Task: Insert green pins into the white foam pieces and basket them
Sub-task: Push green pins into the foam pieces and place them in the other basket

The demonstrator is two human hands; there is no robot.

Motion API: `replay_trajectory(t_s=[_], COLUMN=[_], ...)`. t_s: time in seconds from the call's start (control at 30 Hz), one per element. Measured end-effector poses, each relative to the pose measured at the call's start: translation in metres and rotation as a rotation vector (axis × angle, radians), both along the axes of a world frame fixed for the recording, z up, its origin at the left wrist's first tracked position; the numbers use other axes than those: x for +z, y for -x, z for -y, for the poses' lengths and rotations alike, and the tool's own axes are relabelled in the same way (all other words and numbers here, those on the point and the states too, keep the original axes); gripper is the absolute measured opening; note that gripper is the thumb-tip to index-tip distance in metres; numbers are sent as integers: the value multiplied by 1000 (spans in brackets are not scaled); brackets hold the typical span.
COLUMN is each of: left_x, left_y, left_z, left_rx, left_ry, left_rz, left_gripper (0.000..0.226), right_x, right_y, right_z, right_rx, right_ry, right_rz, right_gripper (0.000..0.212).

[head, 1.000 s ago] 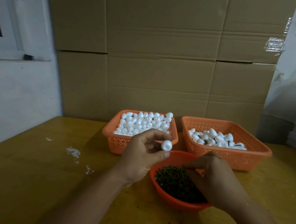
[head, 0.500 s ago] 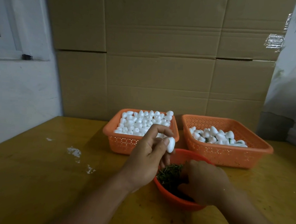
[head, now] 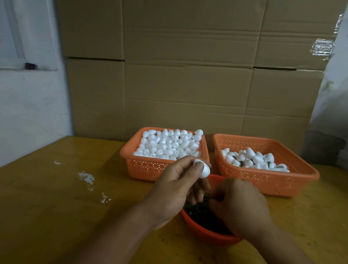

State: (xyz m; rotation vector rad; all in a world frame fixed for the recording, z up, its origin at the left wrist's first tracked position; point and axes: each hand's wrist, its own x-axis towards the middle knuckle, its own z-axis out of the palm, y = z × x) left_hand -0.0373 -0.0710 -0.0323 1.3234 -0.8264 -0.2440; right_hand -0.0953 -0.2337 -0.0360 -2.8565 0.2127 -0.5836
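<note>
Pin-fetching step: left hand [head: 176, 190] pinches a foam piece [head: 203, 168] while right hand [head: 239, 207], fingers curled over the near bowl [head: 205, 232], its grasp hidden, must lift one pin to insert.

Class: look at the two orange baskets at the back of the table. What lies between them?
In the head view, the stretch between the left basket and the right basket is a narrow gap showing only bare table; the baskets do not touch.
</note>
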Motion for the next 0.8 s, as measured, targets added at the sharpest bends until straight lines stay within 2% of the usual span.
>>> replay_trajectory(t_s=[0.07,0.2,0.3,0.37,0.5,0.63,0.8], left_x=[1,3,5,6,7,7,6], left_y=[1,2,3,3,4,3,2], left_z=[1,1,0,-1,-1,-2,-1], left_rx=[13,-19,-58,-67,-53,-36,-2], left_ry=[24,117,160,167,157,144,147], left_rz=[-41,-195,-280,-312,-376,-393,-399], left_gripper=[31,36,35,32,29,31,32], right_x=[0,-1,2,7,19,24,25], right_y=[3,9,11,13,22,27,29], right_z=[1,4,4,3,-5,-11,-14], right_rx=[34,115,169,211,326,399,450], right_ry=[-96,-239,-390,-593,-1003,-1057,-938], right_rz=[77,183,228,259,325,350,385], right_gripper=[2,12,9,9,24,18,9])
